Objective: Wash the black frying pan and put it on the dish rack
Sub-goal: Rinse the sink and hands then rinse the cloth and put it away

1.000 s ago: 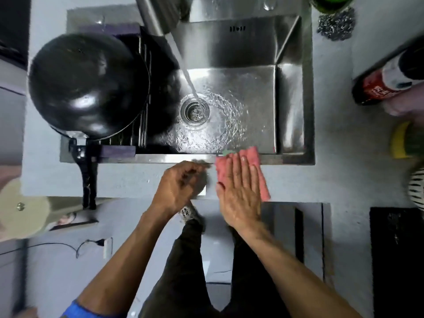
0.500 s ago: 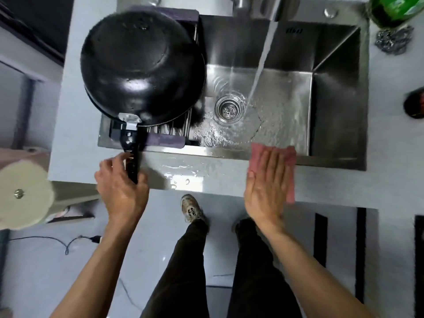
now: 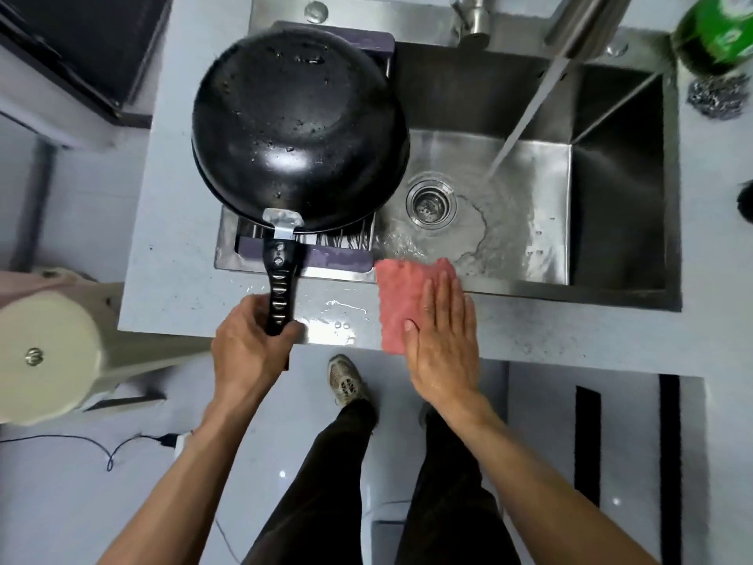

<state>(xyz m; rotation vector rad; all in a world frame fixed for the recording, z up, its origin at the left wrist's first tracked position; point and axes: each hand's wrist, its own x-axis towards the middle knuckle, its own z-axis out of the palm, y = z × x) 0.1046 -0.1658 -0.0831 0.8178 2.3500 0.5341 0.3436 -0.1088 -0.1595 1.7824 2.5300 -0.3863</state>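
Black frying pan inverted on dish rack, upper-centre frame. Left hand curled round handle; right hand flat on pink cloth. Placement stage; next, release handle, shut running tap.

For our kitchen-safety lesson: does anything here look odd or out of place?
Yes: the tap runs into the empty sink unused, and water has pooled on the counter edge beside the pink cloth.
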